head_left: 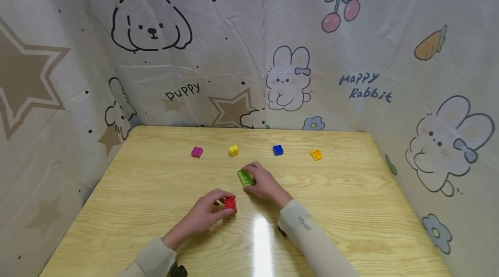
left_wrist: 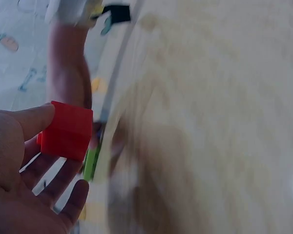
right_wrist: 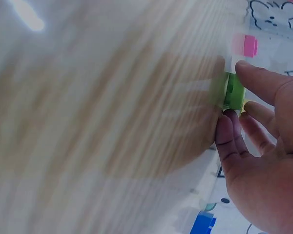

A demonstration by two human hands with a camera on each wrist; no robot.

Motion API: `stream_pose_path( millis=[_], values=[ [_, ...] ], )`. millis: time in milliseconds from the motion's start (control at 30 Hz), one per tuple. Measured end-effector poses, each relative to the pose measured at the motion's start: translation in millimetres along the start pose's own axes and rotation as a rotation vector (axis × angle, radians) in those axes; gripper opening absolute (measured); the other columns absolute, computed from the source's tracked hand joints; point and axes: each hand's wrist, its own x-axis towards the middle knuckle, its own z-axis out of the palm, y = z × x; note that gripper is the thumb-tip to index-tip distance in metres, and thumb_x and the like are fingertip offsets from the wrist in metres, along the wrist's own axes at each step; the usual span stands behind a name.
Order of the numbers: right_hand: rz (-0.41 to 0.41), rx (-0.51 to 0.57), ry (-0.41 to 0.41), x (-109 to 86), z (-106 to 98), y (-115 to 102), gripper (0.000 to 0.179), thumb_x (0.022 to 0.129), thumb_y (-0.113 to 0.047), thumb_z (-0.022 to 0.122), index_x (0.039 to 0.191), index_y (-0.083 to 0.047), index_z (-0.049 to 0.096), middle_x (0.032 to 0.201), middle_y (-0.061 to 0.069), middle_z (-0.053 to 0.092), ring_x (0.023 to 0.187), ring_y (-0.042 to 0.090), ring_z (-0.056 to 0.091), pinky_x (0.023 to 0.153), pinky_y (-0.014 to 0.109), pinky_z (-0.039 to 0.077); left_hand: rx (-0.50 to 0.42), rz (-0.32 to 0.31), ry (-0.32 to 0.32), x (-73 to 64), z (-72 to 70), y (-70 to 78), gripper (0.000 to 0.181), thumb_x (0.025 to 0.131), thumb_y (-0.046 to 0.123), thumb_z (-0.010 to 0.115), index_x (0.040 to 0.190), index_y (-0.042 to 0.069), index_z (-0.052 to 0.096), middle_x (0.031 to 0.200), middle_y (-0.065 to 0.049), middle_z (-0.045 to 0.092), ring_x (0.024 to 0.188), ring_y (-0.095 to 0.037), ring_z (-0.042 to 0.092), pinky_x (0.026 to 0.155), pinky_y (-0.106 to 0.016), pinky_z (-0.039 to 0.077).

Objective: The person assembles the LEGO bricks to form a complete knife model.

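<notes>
My left hand holds a red toy building brick between thumb and fingers, its studs facing up in the head view. In the left wrist view the same red brick shows smooth sides, pinched at its edge; whether it touches the tabletop I cannot tell. Farther forward and to the right, my right hand pinches a longer lime-green brick, the thumb at its near end and fingers at the far end. The right wrist view shows this green brick low against the table surface, between thumb and fingertips.
Along the far side of the wooden table lie a magenta brick, a yellow brick, a blue brick and an orange-yellow brick, spaced apart. A printed cloth hangs behind and beside the table.
</notes>
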Motion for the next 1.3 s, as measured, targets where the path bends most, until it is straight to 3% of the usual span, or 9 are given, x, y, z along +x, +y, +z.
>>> stream_pose_path(
  millis=[333,567,767,1000,1300],
  values=[
    [0.013,0.014,0.015,-2.2,-6,8,0.061,0.093,-0.018,0.079,0.149,-0.012,0.054,0.148,0.008,0.05,0.116,0.024,0.059,0.1,0.042,0.054,-0.041,0.048,-0.156,0.5,31.1,14.9,0.039,0.1,0.037,0.07,0.132,0.016,0.066,0.118,0.011,0.067,0.109,-0.007,0.062,0.101,-0.034,0.053],
    [0.024,0.017,0.035,-5.0,-9,11,0.061,0.093,-0.017,0.08,0.149,-0.012,0.054,0.146,0.008,0.05,0.105,0.02,0.058,0.093,0.038,0.054,-0.013,0.091,-0.159,2.5,40.8,17.7,0.038,0.097,0.035,0.073,0.13,0.017,0.068,0.112,0.012,0.067,0.101,-0.008,0.061,0.095,-0.031,0.052],
    [0.023,0.025,0.036,-6.4,-10,12,0.061,0.093,-0.017,0.079,0.149,-0.012,0.054,0.146,0.007,0.05,0.101,0.018,0.057,0.09,0.036,0.053,-0.028,0.057,-0.183,1.8,45.7,18.4,0.037,0.095,0.033,0.076,0.13,0.021,0.068,0.111,0.012,0.067,0.1,-0.008,0.062,0.093,-0.027,0.051],
    [0.025,0.03,0.043,-7.6,-10,12,0.062,0.093,-0.016,0.08,0.149,-0.013,0.054,0.145,0.006,0.051,0.099,0.017,0.056,0.089,0.035,0.053,0.006,0.029,-0.2,1.3,48.4,18.8,0.036,0.095,0.036,0.075,0.129,0.028,0.068,0.114,0.015,0.067,0.107,-0.002,0.06,0.102,-0.03,0.049],
    [0.024,0.028,0.043,-6.9,-9,13,0.062,0.093,-0.017,0.08,0.149,-0.013,0.054,0.145,0.006,0.051,0.097,0.016,0.056,0.087,0.034,0.053,0.013,0.019,-0.201,0.9,48.9,16.8,0.038,0.096,0.04,0.073,0.131,0.027,0.067,0.12,0.015,0.067,0.116,-0.005,0.06,0.108,-0.035,0.048]
  ],
)
